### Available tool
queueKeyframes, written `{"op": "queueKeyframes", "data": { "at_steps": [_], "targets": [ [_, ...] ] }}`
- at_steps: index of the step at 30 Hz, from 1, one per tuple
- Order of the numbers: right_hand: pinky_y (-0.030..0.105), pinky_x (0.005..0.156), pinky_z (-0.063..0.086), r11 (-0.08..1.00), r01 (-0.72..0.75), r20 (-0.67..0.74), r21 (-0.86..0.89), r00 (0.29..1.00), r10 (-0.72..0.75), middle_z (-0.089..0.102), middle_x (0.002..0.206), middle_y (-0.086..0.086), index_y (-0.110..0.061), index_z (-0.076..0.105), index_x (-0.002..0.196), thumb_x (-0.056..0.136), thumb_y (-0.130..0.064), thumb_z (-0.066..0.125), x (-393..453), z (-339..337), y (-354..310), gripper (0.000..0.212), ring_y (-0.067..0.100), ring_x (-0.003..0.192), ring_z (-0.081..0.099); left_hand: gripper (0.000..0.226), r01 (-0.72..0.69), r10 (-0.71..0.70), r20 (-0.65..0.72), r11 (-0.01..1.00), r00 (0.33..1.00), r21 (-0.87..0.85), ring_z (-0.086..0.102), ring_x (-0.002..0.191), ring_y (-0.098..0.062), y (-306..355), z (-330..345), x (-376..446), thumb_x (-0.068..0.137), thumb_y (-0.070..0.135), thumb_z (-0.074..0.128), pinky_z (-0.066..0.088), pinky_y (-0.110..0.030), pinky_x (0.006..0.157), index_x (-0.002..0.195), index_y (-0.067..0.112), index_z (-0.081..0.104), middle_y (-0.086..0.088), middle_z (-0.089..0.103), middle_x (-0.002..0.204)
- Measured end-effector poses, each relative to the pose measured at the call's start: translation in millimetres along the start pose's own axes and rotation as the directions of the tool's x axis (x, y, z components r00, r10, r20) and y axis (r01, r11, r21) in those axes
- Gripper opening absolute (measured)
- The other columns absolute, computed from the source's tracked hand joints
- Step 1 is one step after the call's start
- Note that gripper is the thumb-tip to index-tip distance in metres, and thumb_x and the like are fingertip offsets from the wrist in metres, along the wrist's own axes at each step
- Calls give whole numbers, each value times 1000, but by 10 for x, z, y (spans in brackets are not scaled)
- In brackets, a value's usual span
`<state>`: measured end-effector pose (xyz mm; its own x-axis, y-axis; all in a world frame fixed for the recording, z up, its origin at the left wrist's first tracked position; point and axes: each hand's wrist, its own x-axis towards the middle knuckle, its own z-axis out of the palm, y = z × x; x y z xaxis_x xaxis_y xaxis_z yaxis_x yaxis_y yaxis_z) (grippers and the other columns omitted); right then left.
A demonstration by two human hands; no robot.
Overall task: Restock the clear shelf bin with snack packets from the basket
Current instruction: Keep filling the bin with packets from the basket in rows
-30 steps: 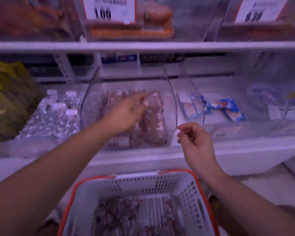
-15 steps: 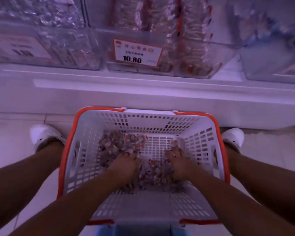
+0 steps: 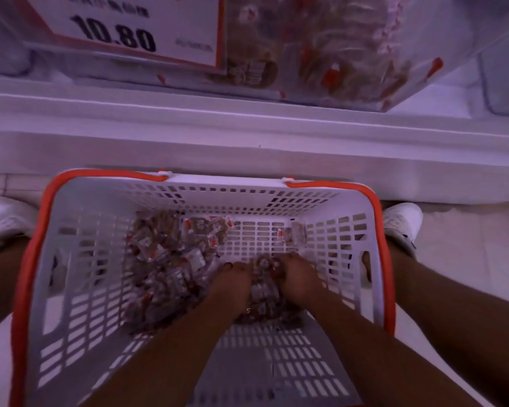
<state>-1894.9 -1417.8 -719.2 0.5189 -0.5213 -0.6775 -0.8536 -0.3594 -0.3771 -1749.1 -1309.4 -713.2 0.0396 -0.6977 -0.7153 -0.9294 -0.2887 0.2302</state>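
Both hands reached down into 1 white basket (image 3: 71, 259) with an orange rim. The left hand (image 3: 232, 284) and right hand (image 3: 296, 277) lay close together, fingers curled into the pile of snack packets (image 3: 165, 259) on the basket floor; whether either gripped any could not be told. The packets were too many and too blurred to count. Above, 1 clear shelf bin (image 3: 350, 48) held more packets beside 1 price tag (image 3: 135, 27) reading 10.80. 2 white shoes flanked the basket.
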Motion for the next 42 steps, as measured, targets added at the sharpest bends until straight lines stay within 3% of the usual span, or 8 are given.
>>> {"op": "queueKeyframes", "data": {
  "at_steps": [5,9,17,21,25,32,36,42],
  "targets": [
    [35,95,45,966,78,-58,-246,994,-95,44,129,7,-19,60,117,85,-30,60,46,134,-134,34,30,120,46,48,8,-9,-15,996,1000,-89,46,125,-32,-102,135,-91,94,27,50,35,-36,107,138,11,42,-14,48,137],
    [35,96,43,980,95,-89,-177,990,-112,60,123,8,-16,60,121,87,-20,55,88,166,-227,35,29,117,51,29,67,-73,6,883,997,-464,65,102,-15,-42,214,-197,96,25,56,42,-15,67,121,11,55,-14,63,119],
    [20,71,46,986,-112,189,121,978,88,66,93,-2,-22,66,102,87,-33,66,75,-155,-114,19,15,84,61,20,18,-78,-80,818,994,-575,64,100,-23,-217,262,-288,89,30,64,50,-26,85,103,16,67,-4,68,106],
    [29,75,49,976,109,62,-188,993,-99,66,99,6,-16,64,100,90,-27,56,-66,-256,18,17,24,91,63,19,-29,-78,-150,796,986,-604,66,86,-25,-377,208,-281,94,29,61,51,-35,77,91,11,60,-4,66,84],
    [38,92,46,821,362,195,-441,932,-306,47,130,9,-14,44,135,84,-43,52,-207,45,-80,59,28,120,46,29,7,-166,-205,793,964,-609,60,73,-28,-339,121,-300,95,37,57,45,-38,66,84,17,40,1,46,68],
    [46,100,41,748,382,237,-542,924,-300,36,142,19,-13,23,151,91,-35,46,-257,322,-132,68,38,131,35,36,-141,108,-351,988,930,-69,55,113,-32,-684,-30,-302,96,44,52,39,-40,98,117,15,55,-8,57,124],
    [43,101,40,803,348,261,-484,933,-246,41,137,18,-11,33,145,81,-33,64,-205,283,-142,74,37,128,41,39,-267,258,-412,963,874,36,61,106,-38,-736,-284,-85,85,17,68,48,-39,88,120,4,57,-18,60,126],
    [34,94,44,957,161,117,-243,984,-136,56,125,6,-27,52,133,82,-39,61,-168,271,-140,53,28,116,55,39,-207,271,-189,931,944,300,52,116,-37,-644,-182,58,95,14,42,40,-47,100,134,8,42,-16,55,127]
  ]
}}
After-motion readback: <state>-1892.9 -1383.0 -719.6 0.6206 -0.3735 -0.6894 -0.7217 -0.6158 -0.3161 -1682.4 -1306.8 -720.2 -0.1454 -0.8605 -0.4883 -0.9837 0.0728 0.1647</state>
